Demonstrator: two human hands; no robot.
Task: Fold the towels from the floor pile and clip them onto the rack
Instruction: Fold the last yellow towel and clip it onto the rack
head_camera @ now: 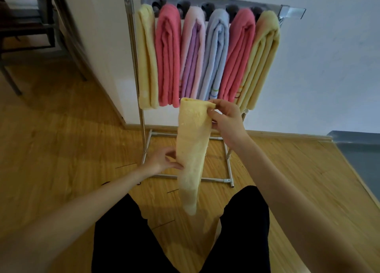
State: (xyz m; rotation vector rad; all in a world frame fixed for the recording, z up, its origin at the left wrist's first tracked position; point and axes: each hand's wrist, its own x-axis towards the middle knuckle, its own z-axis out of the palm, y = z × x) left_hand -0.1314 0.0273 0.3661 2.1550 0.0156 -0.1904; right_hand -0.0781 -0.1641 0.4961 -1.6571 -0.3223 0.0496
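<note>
A folded pale yellow towel (192,149) hangs lengthwise in front of me. My right hand (225,118) pinches its top right corner, and my left hand (162,161) holds its left edge about halfway down. Behind it stands a metal rack (131,46) with several folded towels clipped side by side along the top bar: yellow (146,56), pink (167,56), lilac (192,54), light blue (216,52), pink (238,52) and yellow (261,60). No floor pile is in view.
The rack's base frame (228,165) lies on the wooden floor just beyond my knees in black trousers (123,231). A dark chair frame (24,25) stands at the far left, a white wall behind, and a grey mat (362,161) at the right.
</note>
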